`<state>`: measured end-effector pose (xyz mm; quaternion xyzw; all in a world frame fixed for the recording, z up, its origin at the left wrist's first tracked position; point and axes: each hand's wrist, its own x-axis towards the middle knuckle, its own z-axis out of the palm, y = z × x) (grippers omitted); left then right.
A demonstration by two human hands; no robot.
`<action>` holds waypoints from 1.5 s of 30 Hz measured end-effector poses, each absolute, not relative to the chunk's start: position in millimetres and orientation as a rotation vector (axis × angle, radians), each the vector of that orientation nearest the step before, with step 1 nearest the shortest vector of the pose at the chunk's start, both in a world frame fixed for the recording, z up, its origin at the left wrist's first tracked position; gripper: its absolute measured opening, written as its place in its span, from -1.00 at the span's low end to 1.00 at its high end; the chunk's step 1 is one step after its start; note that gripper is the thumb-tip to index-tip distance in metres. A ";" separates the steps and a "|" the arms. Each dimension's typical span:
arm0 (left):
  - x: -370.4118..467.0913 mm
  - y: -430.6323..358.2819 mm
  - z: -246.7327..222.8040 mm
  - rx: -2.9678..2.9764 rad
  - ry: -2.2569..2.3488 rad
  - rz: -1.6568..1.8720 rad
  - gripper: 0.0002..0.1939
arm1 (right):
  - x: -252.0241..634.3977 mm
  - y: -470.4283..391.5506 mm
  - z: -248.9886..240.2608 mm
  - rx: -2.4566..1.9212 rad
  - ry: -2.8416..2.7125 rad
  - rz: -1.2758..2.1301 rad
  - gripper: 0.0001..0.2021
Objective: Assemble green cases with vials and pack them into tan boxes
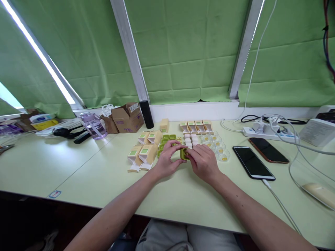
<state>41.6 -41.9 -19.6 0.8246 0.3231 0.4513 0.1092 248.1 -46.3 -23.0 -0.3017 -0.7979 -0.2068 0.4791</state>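
Between thumb and fingers, my left hand grips a small green container above the table. My right hand is at the container's right side, its fingertips at the opening; whether they pinch something inside is hidden. Several similar green containers stand in rows behind my left hand. Left of them are several small cream boxes with green labels, their flaps open. Behind my hands lie small white pieces in rows, and to their right clear cups with yellow centres. More cream boxes line the back.
Two phones, a power strip, loose white cables and a mouse occupy the right. A black cylinder, a cardboard box and a purple bottle stand at the back left.
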 end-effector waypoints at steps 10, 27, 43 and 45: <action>40.4 -40.5 -21.4 2.414 0.950 1.299 -0.50 | 248.0 -44.8 -25.6 -0.721 -1.955 -0.462 -0.81; 36.2 -34.3 -23.0 2.369 0.986 1.437 -0.50 | 256.6 -49.0 -25.1 -0.695 -1.973 -0.180 -0.49; 42.6 -38.9 -18.9 2.252 1.014 1.461 -0.47 | 250.1 -43.9 -33.8 -0.728 -1.862 0.083 -0.46; 43.6 -40.4 -16.4 2.193 1.061 1.448 -0.67 | 249.9 -44.3 -32.3 -0.719 -1.814 0.129 -0.50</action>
